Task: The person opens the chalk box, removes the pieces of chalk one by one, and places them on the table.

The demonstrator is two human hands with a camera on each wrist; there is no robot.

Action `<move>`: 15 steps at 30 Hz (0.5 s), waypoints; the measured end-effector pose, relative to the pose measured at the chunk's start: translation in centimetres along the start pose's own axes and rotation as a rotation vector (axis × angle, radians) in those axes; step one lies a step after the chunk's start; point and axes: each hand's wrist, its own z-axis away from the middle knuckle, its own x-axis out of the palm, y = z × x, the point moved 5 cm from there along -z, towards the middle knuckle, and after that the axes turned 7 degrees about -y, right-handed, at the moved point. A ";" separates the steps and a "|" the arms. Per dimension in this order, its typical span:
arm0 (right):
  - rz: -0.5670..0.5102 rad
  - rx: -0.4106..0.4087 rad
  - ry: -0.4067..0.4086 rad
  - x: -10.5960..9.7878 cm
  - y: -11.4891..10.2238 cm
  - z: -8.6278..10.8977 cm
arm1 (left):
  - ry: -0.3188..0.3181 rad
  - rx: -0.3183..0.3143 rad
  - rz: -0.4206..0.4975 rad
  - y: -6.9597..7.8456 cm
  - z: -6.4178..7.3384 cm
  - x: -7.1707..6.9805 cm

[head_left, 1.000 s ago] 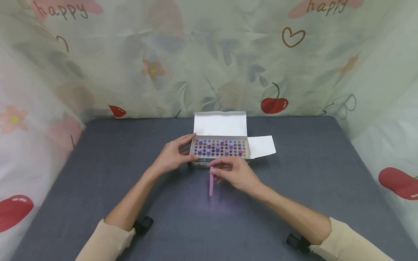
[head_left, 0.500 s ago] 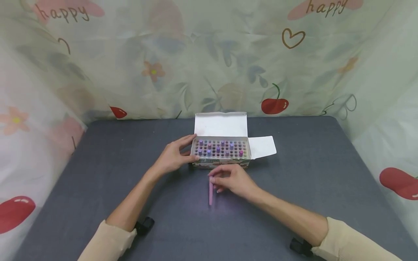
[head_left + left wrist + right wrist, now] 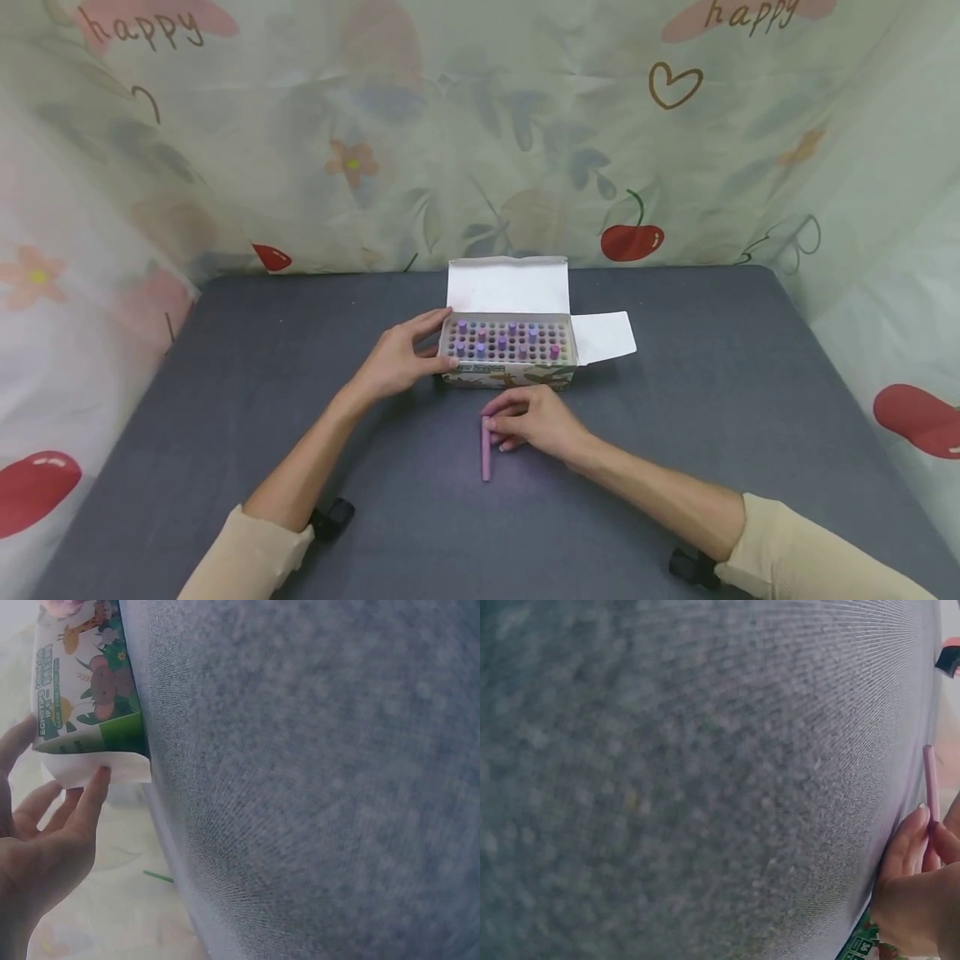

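In the head view my right hand (image 3: 536,423) pinches a slim pink-purple stick (image 3: 486,454) near its far end, just in front of the box. The stick's near end points toward me; whether it touches the table cannot be told. The right wrist view also shows the stick (image 3: 931,776) between thumb and fingers. A small printed cardboard box (image 3: 510,377) stands lid up, its holed tray bearing several purple and pink sticks. My left hand (image 3: 393,360) grips the box's left end, thumb at the front and fingers behind. In the left wrist view fingertips touch a white flap (image 3: 97,766).
A white lid (image 3: 508,285) stands raised behind the box, and a white side flap (image 3: 603,337) juts out on the right. All of this is on a dark grey cloth-covered table (image 3: 337,317). A patterned curtain (image 3: 480,150) hangs behind and at both sides.
My right hand has drawn the stick toward me, away from the box front, which now shows more. The left hand has stayed at the box's left end.
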 end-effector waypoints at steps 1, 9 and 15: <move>-0.005 0.006 0.001 0.0 0.1 0.0 | 0.000 0.000 0.003 0.0 0.0 0.0; 0.000 -0.003 0.007 -0.1 0.3 -0.1 | 0.002 0.000 -0.020 0.0 0.0 0.0; 0.027 -0.005 0.026 0.0 0.4 0.1 | 0.006 -0.005 -0.024 0.1 0.0 0.0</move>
